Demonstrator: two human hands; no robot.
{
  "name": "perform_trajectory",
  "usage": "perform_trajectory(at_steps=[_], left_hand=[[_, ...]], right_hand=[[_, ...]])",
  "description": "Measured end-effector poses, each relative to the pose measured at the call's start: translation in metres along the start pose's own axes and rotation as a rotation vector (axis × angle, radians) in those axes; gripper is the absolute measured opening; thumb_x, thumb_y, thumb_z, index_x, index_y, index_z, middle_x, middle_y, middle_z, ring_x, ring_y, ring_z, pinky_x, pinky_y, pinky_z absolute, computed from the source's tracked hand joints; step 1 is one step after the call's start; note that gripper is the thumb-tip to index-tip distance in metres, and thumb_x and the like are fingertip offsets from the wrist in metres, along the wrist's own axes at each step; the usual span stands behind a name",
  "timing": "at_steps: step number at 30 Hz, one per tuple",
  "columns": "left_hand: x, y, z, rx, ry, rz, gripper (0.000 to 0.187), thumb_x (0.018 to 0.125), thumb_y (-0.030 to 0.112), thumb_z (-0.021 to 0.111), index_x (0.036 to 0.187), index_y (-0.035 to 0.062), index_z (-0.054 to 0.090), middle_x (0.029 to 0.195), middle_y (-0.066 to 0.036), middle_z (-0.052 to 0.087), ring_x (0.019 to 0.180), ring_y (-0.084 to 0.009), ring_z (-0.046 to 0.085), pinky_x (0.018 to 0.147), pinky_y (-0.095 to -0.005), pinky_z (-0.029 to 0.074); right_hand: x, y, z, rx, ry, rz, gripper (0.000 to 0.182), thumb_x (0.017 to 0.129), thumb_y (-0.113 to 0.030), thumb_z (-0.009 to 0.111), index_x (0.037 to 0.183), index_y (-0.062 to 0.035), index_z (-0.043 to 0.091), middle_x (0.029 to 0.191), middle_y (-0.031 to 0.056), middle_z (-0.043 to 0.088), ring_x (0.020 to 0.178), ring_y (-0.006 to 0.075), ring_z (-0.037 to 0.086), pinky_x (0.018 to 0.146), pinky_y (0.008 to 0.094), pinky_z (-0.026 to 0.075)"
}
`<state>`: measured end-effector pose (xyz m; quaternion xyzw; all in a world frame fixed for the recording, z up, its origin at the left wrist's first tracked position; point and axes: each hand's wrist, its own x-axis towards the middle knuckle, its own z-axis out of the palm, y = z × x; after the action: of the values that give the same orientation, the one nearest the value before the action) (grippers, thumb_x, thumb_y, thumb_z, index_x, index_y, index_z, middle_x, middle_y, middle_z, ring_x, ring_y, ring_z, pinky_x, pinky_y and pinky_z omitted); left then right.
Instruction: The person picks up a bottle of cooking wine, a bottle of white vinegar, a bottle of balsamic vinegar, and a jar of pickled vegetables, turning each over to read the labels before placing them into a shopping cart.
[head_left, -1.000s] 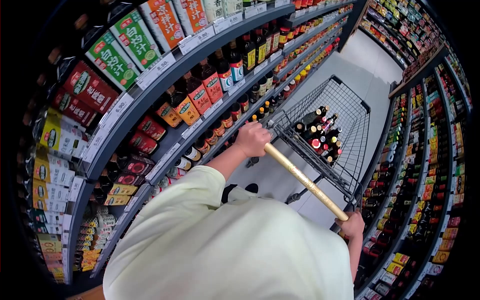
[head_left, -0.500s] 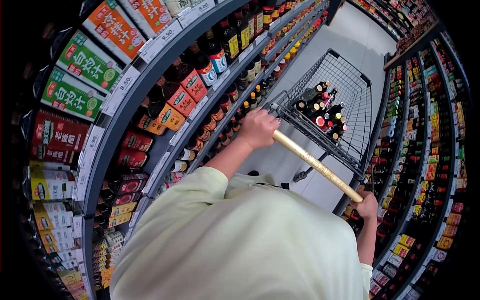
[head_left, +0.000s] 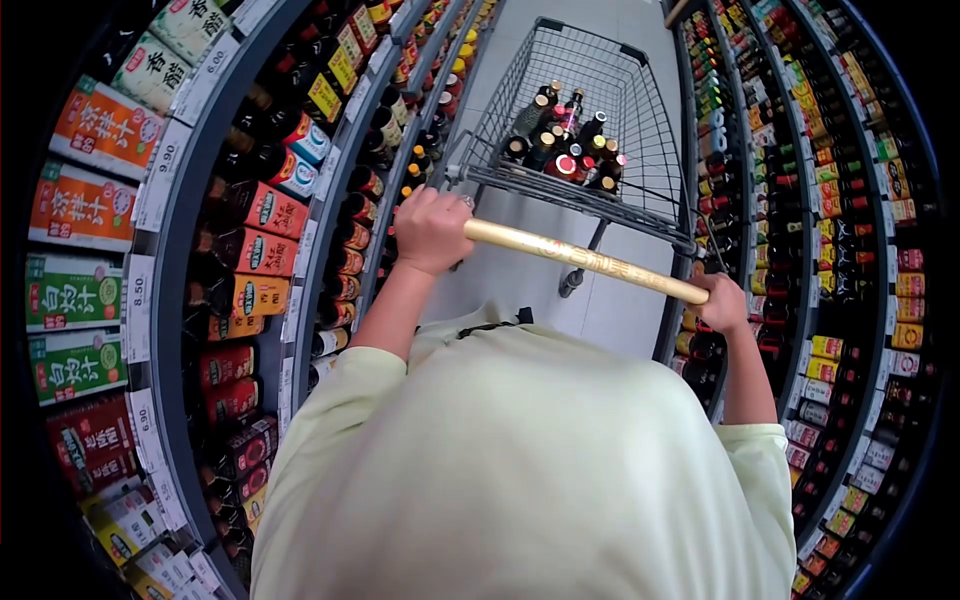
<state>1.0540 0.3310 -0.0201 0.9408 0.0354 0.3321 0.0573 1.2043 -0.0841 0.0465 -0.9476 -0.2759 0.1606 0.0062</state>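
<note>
Ahead of me stands a wire shopping cart [head_left: 640,100] with a gold-coloured handle [head_left: 590,262]. My left hand [head_left: 433,230] is wrapped round the handle's left end, and a ring shows on one finger. At the right end, my right hand [head_left: 722,302] is closed round the same bar. Several bottles [head_left: 565,145] with dark glass and coloured caps stand grouped in the near part of the basket. The fingertips of both hands are partly hidden by the bar.
Left of me, a shelf [head_left: 190,230] holds boxed sauces, bottles and price tags. On the right, another shelf [head_left: 800,270] carries rows of bottles and packets. A light tiled floor [head_left: 625,325] runs between them, with a cart wheel [head_left: 570,285] on view.
My view has turned, so the cart and handle now lie more level and further left and up in the picture. Both hands keep their hold on the handle.
</note>
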Motion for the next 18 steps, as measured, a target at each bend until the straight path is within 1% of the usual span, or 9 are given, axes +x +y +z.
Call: perform_trajectory(at_steps=[1,3,7,8,13,18], left_hand=[[0.0012,0.0001,0.0004,-0.010,0.002,0.003,0.011,0.066,0.014,0.068,0.059,0.0121,0.059,0.061,-0.002,0.055,0.063,-0.0233,0.054,0.068,-0.0370,0.048],[0.0042,0.0006,-0.0013,-0.029,0.024,0.012,0.016,0.068,0.013,0.067,0.057,0.0107,0.056,0.059,-0.003,0.052,0.059,-0.0238,0.053,0.062,-0.0360,0.048],[0.0063,0.0005,0.0008,-0.039,0.060,0.011,0.016,0.068,0.012,0.067,0.057,0.0102,0.056,0.059,-0.003,0.052,0.060,-0.0237,0.053,0.062,-0.0357,0.048],[0.0071,0.0005,0.0010,-0.038,0.065,0.004,0.016,0.068,0.012,0.067,0.057,0.0102,0.056,0.059,-0.003,0.052,0.060,-0.0237,0.053,0.062,-0.0357,0.048],[0.0084,0.0022,0.0012,-0.029,0.078,0.016,0.019,0.067,0.012,0.067,0.055,0.0103,0.053,0.059,-0.003,0.052,0.059,-0.0232,0.053,0.060,-0.0348,0.047],[0.0078,0.0018,0.0011,-0.042,0.078,0.011,0.019,0.066,0.012,0.067,0.054,0.0112,0.052,0.058,-0.003,0.052,0.059,-0.0225,0.053,0.059,-0.0346,0.047]], right_hand=[[0.0008,0.0017,0.0003,-0.003,0.000,0.010,0.021,0.068,-0.029,0.066,0.085,-0.0185,0.070,0.086,0.0069,0.068,0.086,0.0313,0.061,0.075,0.0410,0.051],[0.0022,0.0011,0.0004,-0.021,-0.012,0.024,0.021,0.069,-0.029,0.066,0.086,-0.0187,0.071,0.086,0.0066,0.068,0.086,0.0308,0.061,0.076,0.0411,0.051],[0.0044,-0.0027,-0.0033,-0.040,-0.032,0.054,0.021,0.068,-0.030,0.067,0.085,-0.0184,0.072,0.087,0.0065,0.069,0.087,0.0296,0.062,0.077,0.0404,0.052],[0.0043,-0.0003,-0.0011,-0.043,-0.010,0.054,0.022,0.068,-0.030,0.067,0.086,-0.0187,0.072,0.088,0.0063,0.069,0.089,0.0286,0.063,0.077,0.0397,0.052],[0.0047,0.0015,-0.0020,-0.037,-0.007,0.041,0.024,0.068,-0.030,0.067,0.088,-0.0190,0.073,0.090,0.0057,0.069,0.089,0.0285,0.063,0.078,0.0395,0.052],[0.0049,-0.0001,-0.0023,-0.059,-0.024,0.099,0.027,0.067,-0.032,0.068,0.091,-0.0204,0.073,0.090,0.0061,0.069,0.090,0.0278,0.063,0.079,0.0391,0.051]])
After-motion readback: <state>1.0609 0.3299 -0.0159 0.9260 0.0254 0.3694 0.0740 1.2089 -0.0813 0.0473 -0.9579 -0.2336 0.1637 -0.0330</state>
